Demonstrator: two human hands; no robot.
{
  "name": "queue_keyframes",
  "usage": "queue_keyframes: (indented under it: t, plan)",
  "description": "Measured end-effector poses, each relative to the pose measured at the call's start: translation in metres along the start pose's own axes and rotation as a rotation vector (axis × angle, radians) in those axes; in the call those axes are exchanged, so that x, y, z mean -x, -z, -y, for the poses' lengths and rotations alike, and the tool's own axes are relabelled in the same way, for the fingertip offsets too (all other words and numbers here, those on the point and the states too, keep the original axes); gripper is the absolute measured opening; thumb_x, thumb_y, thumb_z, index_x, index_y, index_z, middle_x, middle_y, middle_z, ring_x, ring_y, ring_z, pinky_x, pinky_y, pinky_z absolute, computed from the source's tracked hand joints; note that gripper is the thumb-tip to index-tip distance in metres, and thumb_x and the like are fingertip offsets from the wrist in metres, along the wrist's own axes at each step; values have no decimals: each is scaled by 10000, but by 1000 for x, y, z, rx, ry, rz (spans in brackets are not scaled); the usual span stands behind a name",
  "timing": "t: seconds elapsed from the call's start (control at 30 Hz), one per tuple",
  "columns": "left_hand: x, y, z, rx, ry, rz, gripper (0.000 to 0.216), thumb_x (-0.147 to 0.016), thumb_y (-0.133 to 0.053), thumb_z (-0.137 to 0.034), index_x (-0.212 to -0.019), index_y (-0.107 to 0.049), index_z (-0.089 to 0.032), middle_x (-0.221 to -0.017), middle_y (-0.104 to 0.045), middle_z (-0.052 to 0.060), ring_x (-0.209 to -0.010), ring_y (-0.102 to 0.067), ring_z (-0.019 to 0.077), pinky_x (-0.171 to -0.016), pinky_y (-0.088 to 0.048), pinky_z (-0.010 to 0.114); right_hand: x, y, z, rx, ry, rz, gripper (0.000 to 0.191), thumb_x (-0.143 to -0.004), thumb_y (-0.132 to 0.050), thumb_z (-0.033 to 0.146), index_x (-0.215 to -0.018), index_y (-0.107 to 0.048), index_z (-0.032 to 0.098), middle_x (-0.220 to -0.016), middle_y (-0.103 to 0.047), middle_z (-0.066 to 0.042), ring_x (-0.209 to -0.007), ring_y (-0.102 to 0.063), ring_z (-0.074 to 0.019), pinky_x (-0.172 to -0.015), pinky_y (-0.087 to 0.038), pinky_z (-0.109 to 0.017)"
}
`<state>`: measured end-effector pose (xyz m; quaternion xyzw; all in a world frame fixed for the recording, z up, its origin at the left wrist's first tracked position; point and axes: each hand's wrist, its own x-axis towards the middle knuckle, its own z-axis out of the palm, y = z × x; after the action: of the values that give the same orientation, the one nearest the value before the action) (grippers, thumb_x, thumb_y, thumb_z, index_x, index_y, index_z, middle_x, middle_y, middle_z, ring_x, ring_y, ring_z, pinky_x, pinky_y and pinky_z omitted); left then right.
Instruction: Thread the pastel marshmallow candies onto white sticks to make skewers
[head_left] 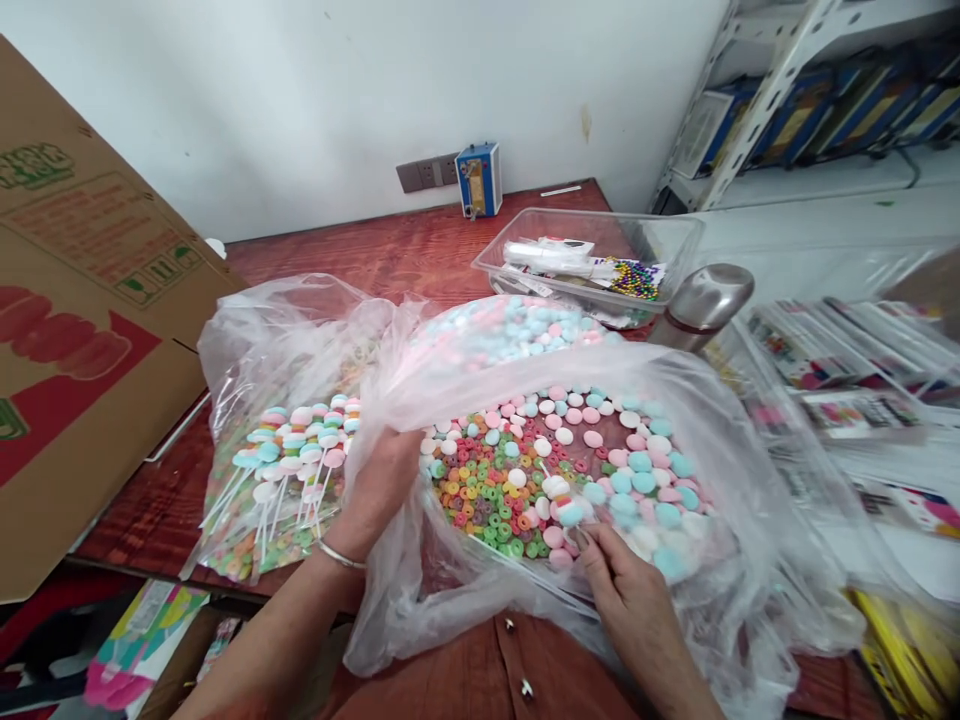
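A large clear plastic bag (465, 590) lies open in front of me, full of small coloured ring candies (495, 495) and pastel round candies (645, 470). My left hand (379, 490) grips the bag's left rim, fingers closed on the plastic. My right hand (626, 595) reaches into the bag's near edge, fingertips pinched at a pastel candy (571, 513) by the rings. To the left, a second clear bag (262, 350) holds stacked pastel lollipops (304, 440) with white sticks.
A big cardboard box (82, 330) stands at the left. A clear plastic tub (660, 240) with packets and beads sits behind, with a metal flask (701, 300) beside it. Wrapped printed packs (847, 370) lie at right. A blue box (478, 180) stands by the wall.
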<state>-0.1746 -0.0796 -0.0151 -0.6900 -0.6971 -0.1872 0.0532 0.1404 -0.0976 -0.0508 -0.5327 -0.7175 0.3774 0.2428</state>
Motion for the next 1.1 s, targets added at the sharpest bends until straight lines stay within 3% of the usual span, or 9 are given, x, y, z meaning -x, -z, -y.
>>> queue_keyframes:
  t: [0.1, 0.2, 0.4, 0.47, 0.57, 0.67, 0.77, 0.87, 1.1]
  plan:
    - [3, -12, -25, 141, -126, 127, 223, -940, -507, -146, -1045, -694, -206, -1020, -695, 80, -975, -624, 214, -875, -507, 343, 0, -1, 2, -7, 16, 33, 361, -990, -377, 457, -859, -616, 220, -736, -696, -16, -660, -647, -192, -609, -443, -246]
    - [0, -21, -43, 234, -184, 262, 236, -900, -570, -133, -1093, -688, -201, -1052, -689, 85, -991, -617, 221, -880, -504, 351, 2, -3, 4, -18, 14, 55, 354, -999, -369, 454, -891, -611, 219, -772, -715, -23, -688, -663, -198, -621, -452, -255]
    - [-7, -20, -51, 222, -281, 432, 191, -862, -578, -126, -961, -723, -199, -957, -691, 98, -966, -593, 261, -884, -455, 399, 1, -7, 15, -16, 29, 72, 336, -1006, -357, 430, -820, -557, 234, -695, -668, -1, -626, -636, -185, -589, -444, -258]
    - [-6, -20, -51, 254, -213, 395, 208, -838, -554, -94, -914, -717, -198, -912, -686, 89, -944, -595, 254, -858, -458, 382, -1, -8, 20, -10, 54, 79, 339, -1010, -343, 412, -809, -551, 235, -691, -658, 0, -623, -630, -183, -594, -442, -260]
    - [-4, -21, -52, 472, 17, 290, 194, -791, -578, -98, -886, -711, -203, -910, -692, 62, -890, -615, 218, -818, -475, 336, -3, -11, 27, 7, 89, 105, 333, -1015, -325, 386, -839, -562, 232, -709, -663, -4, -633, -635, -184, -601, -435, -261]
    - [-4, -19, -54, 950, 323, 304, 146, -801, -660, -238, -928, -705, -182, -878, -707, 47, -788, -641, 178, -735, -504, 294, -4, -14, 33, 8, 106, 119, 328, -1020, -323, 391, -838, -545, 232, -694, -643, 7, -614, -620, -174, -584, -413, -253]
    - [-3, -16, -57, 1409, 545, 340, 283, -754, -759, -352, -955, -694, -164, -801, -697, 24, -709, -658, 146, -692, -526, 268, -7, -14, 37, 12, 123, 124, 326, -1022, -325, 383, -806, -517, 232, -696, -623, 12, -608, -600, -164, -585, -402, -249]
    - [-3, -16, -60, 1575, 638, 323, 321, -674, -838, -340, -895, -698, -155, -757, -691, 7, -661, -660, 122, -682, -534, 249, -9, -13, 40, 36, 124, 113, 345, -1020, -322, 384, -763, -495, 232, -670, -605, 15, -592, -586, -162, -574, -391, -250]
    - [-2, -21, -62, 1584, 655, 341, 316, -660, -858, -317, -889, -713, -155, -743, -710, 13, -674, -677, 133, -696, -548, 254, -7, -8, 42, 16, 118, 97, 354, -1017, -312, 378, -778, -527, 229, -676, -633, 6, -596, -597, -164, -570, -399, -250]
